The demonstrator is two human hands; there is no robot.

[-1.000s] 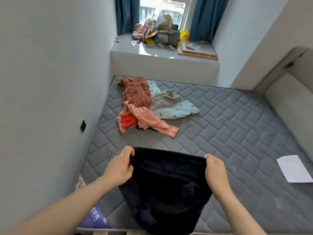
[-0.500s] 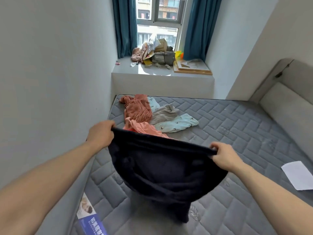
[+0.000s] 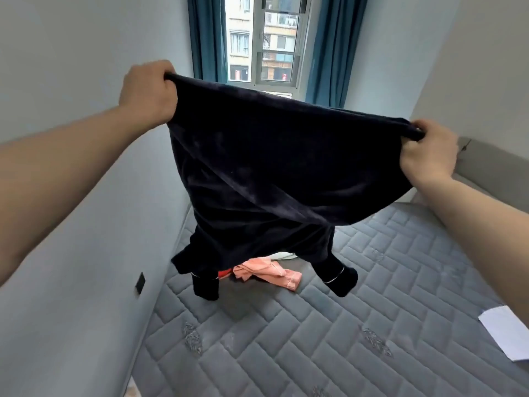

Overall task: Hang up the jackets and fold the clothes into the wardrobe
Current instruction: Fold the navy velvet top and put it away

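- Head view: L hand (image 3: 146, 91) fisted round one end of dark garment's (image 3: 274, 173) top edge, up high nr the left wall (image 3: 71, 224).
- R hand (image 3: 429, 151) clamped on the other end, lower, nr the padded headboard (image 3: 492, 173); hands well apart, edge pulled taut btwn them.
- Garment hanging in the air above the grey quilted mattress (image 3: 300, 339); two cuffed ends w/ thin pale trim dangling at the bottom, just over the bed.
- Pink clothes (image 3: 269, 272) lying on mattress behind garment, mostly hidden; bit of pale fabric beside them.
- White paper sheet (image 3: 506, 330) on mattress at R edge.
- Window (image 3: 264, 41) w/ teal curtains (image 3: 204, 38) behind, upper centre.
- Small dark wall socket (image 3: 140, 282) low on left wall.
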